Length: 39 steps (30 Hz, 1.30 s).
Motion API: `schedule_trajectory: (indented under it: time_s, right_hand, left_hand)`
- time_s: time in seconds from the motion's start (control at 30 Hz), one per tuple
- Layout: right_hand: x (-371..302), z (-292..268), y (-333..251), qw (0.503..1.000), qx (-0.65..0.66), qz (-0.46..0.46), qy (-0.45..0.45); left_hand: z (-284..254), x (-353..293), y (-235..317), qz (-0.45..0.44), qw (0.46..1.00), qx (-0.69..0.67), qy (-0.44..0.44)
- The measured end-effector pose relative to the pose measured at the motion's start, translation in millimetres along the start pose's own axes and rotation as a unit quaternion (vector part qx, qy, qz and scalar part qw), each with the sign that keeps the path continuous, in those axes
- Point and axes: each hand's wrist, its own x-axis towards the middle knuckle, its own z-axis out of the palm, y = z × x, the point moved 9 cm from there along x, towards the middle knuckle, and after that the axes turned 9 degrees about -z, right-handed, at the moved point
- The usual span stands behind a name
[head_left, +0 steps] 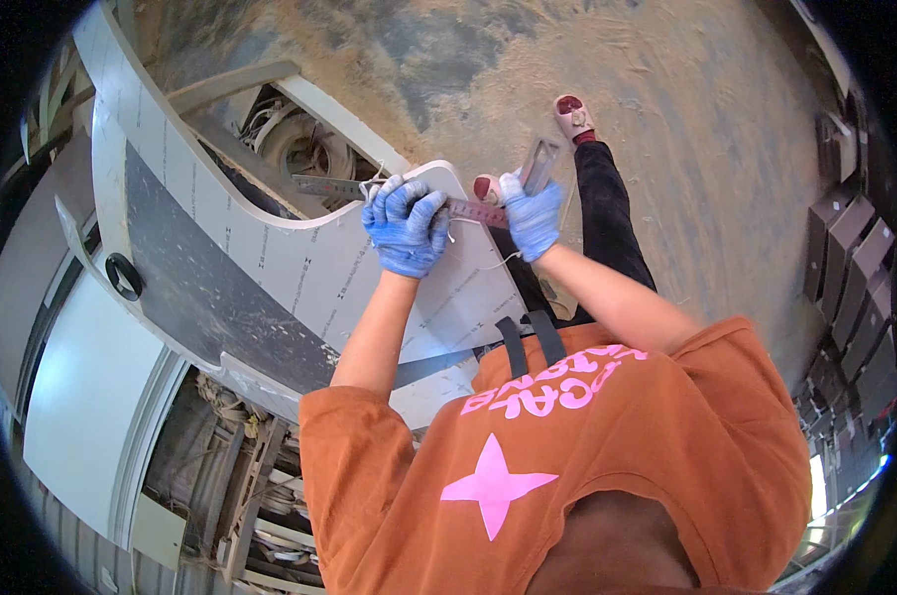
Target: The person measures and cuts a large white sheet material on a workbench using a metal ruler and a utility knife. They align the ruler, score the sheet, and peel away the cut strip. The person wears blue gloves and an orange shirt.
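A steel try square with a ruled blade (476,211) lies across the rounded end of a grey-white panel (369,278) with a curved edge. My right hand (535,220), in a blue and white knit glove, grips the square's stock just off the panel's right side. My left hand (407,226), gloved alike, has its fingers curled over the blade at the panel's far edge. The blade's free end sticks out left of that hand. Thin white threads or strips hang near both gloves.
A dark grey band (220,258) crosses the panel, and a black ring-shaped piece (124,277) sits at its left. Beyond the curve, a wooden frame (339,124) surrounds coiled material (304,149). Stacked brown boards (855,258) stand at the right. Shelves with scraps (240,476) are lower left.
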Motion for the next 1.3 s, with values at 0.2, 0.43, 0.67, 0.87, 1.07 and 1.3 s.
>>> schedule_trajectory:
  time_s: [0.2,0.43,0.67,0.87,1.07,1.3]
  right_hand:
    - [-14.1,6.4,-7.4,0.998,0.017,-0.059,0.008]
    - [1.0,-24.9,-29.2,0.993,0.090,-0.076,-0.004]
    - [36.9,-99.0,-28.0,0.970,0.223,-0.022,0.093]
    - [43.2,-104.3,-9.4,0.976,0.204,0.050,0.055]
    - [49.5,-110.4,-12.9,0.978,0.209,0.022,-0.005]
    - [36.6,-123.1,3.2,0.973,0.224,0.033,0.041]
  left_hand:
    - [-3.4,-2.2,-0.2,0.008,1.000,-0.021,-0.002]
    - [-16.4,-26.4,-1.9,0.017,0.999,-0.029,0.034]
    - [-20.7,-59.9,10.1,-0.233,0.969,-0.006,0.076]
    - [-0.2,-50.6,9.1,-0.380,0.924,-0.045,0.023]
    - [11.8,-60.9,-4.3,-0.488,0.860,-0.151,0.009]
    - [9.3,-87.7,31.9,-0.450,0.880,-0.151,0.010]
